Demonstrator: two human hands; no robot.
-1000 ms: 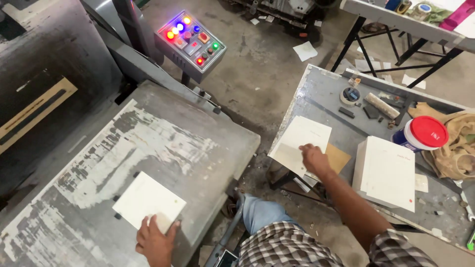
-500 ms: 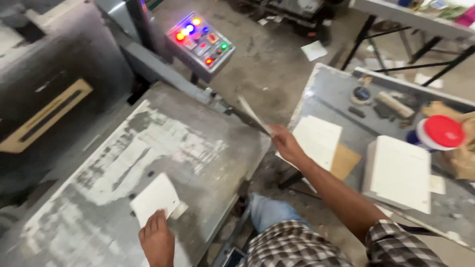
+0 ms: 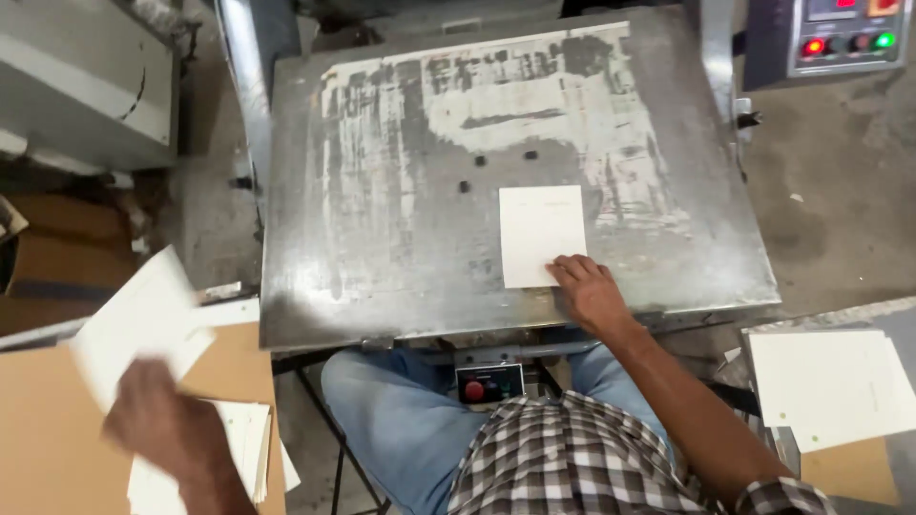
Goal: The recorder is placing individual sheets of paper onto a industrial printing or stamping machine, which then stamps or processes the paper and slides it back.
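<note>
The right hand point(image 3: 587, 291) lies flat and open on the metal plate point(image 3: 382, 238), fingertips pressing the lower right corner of a white card point(image 3: 542, 234) without gripping it. The card sits square on the plate's right half, its near edge close to the plate's front edge and its right edge well inside the plate's rim. Three small dark stops point(image 3: 480, 160) stand just above and to the left of the card — apart from it, with bare worn metal all around.

The left hand point(image 3: 162, 424) is blurred, down at the left over a brown board point(image 3: 48, 429); it has hold of a white sheet point(image 3: 138, 319) tilted upward, though how tightly the fingers close I cannot tell. Below it lies a small stack of white cards point(image 3: 250, 434).

To the right, past the plate's edge, another pile of white sheets point(image 3: 830, 386) rests on a side table. A control box point(image 3: 844, 38) with lit buttons stands at the far right corner.
</note>
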